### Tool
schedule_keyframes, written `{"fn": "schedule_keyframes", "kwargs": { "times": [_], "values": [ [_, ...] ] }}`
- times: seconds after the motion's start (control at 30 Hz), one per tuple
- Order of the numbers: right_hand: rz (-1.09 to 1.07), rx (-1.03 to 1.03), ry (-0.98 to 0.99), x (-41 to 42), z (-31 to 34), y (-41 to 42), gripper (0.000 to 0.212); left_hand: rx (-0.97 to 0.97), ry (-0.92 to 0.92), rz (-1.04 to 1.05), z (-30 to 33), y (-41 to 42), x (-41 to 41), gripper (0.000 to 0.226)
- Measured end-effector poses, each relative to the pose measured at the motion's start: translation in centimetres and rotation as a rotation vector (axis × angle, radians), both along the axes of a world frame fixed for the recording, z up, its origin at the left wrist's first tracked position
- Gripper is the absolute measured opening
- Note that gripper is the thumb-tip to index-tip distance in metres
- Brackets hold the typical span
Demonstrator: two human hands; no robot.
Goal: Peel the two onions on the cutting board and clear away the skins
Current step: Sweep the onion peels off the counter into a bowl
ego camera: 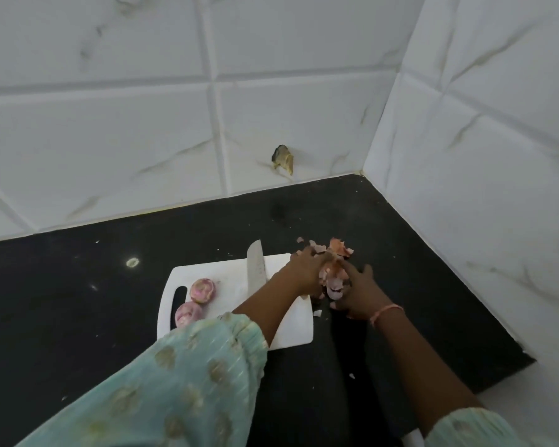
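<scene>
Head view: skins bunched between both hands' fingers.

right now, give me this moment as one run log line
stage: clearing skins | hands: left hand and right hand gathering onion skins | onions: two, peeled, on cutting board | knife: idle on board

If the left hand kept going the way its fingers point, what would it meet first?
Probably the loose onion skins heaped just beyond the left hand's fingertips on the counter; past them, the tiled wall. Depth is uncertain.
</scene>
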State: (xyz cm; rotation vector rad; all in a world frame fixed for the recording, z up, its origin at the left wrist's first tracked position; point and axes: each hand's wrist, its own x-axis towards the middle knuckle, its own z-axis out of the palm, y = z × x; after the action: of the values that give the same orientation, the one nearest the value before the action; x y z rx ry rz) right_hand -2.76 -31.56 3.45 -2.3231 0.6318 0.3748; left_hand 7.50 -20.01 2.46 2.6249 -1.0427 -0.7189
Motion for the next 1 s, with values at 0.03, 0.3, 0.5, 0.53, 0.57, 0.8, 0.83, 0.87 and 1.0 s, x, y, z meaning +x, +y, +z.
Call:
{"fn": "schedule_keyframes", "kwargs": {
  "times": [0.03,0.3,0.5,0.53,0.57,0.8,0.83,0.87,1.0],
  "values": [
    [-0.03,0.004,-0.063,0.3,-0.6,0.1,0.084,0.017,-0.012,-0.001,-0.3,-0.7,0.1,0.08],
    [-0.369,0.133,-0.459,0.3,-2.8,0.8,0.028,-0.307,0.065,0.282,-1.8,-1.1,-1.6,0.022],
    [-0.904,0.779,-0.682,-1.1,-1.9,2.2,0.015,-0.603,0.158,0.429,-0.3,-1.1,-4.3,0.016],
    [-1.006,0.874,-0.719,-1.2,-1.8,2.6,0.017,-0.646,0.194,0.453,0.0,-1.2,-5.2,0.013],
    [-1.101,1.028,-0.749,-1.1,-1.7,2.9,0.019,-0.676,0.227,0.477,0.0,-1.4,-6.2,0.011],
    [-1.241,1.645,-0.89,-2.9,-1.9,3.1,0.023,-0.842,0.318,0.564,-0.7,-2.0,-12.1,0.011],
    [-1.231,1.644,-0.898,-3.4,-1.9,3.0,0.024,-0.858,0.324,0.563,-0.6,-2.0,-12.4,0.012],
    [-1.214,1.654,-0.923,-4.2,-1.8,2.8,0.024,-0.868,0.332,0.554,-0.4,-2.0,-13.1,0.013],
    [-1.149,1.709,-1.026,-6.7,-0.6,2.5,0.026,-0.933,0.335,0.545,0.5,-2.3,-15.9,0.013]
  ]
}}
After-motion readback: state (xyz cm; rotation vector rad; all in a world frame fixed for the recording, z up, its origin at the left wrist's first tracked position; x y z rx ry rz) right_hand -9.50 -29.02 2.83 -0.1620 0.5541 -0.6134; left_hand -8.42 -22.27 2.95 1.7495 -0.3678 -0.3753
